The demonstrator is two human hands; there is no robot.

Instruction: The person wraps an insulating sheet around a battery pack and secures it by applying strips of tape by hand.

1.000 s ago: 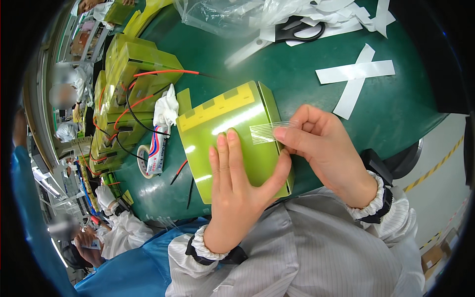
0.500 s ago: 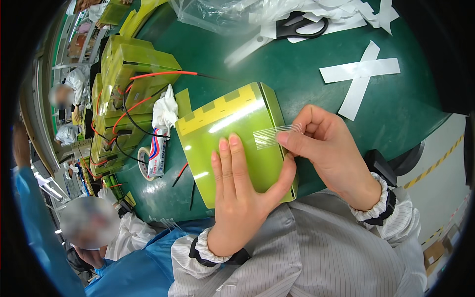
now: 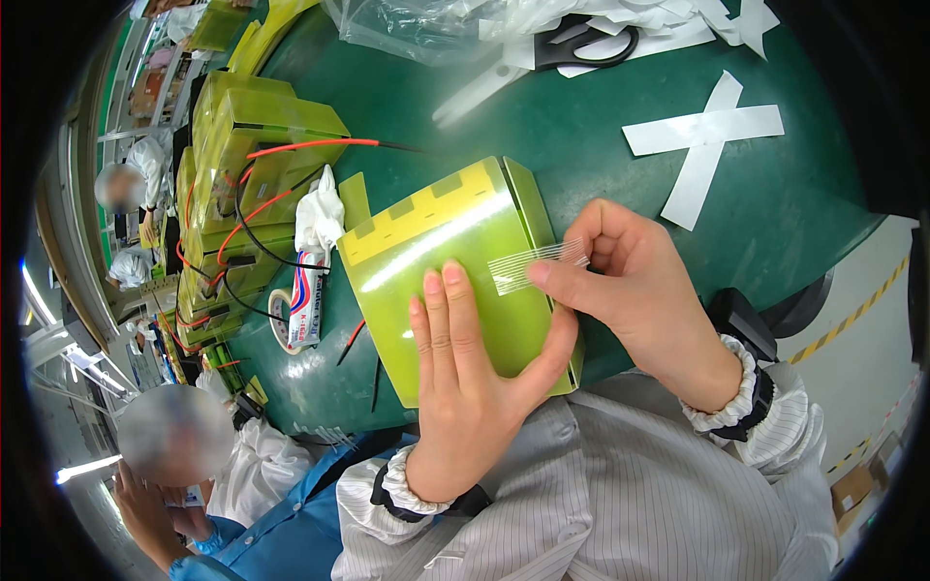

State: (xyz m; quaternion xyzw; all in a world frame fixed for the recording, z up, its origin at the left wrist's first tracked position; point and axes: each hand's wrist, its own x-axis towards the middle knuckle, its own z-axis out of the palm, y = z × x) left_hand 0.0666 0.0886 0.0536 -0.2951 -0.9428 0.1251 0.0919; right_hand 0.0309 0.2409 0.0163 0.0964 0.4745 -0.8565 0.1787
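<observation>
A box wrapped in glossy yellow-green sheet [image 3: 426, 232] lies in front of me on the green table, turned slightly. My left hand [image 3: 460, 353] rests flat on its top, fingers stretched out and thumb reaching to the right edge. My right hand [image 3: 620, 290] pinches one end of a clear strip of tape with white lines [image 3: 511, 270]. The strip's other end lies on the top face near the right edge. Red and black wire ends [image 3: 354, 339] stick out beside the box's left side.
Several similar yellow-green packs with wires [image 3: 252, 155] stand at the left. Beside them lie a glue tube [image 3: 308, 300], a tape roll [image 3: 281, 320] and a white cloth [image 3: 318, 213]. Scissors [image 3: 586, 44], white scraps and crossed white strips [image 3: 702, 131] lie farther back. A co-worker [image 3: 257, 465] sits at left.
My right hand has shifted slightly left, with thumb and tape farther over the box top. The left hand stays put. At the lower left, the co-worker has raised a hand.
</observation>
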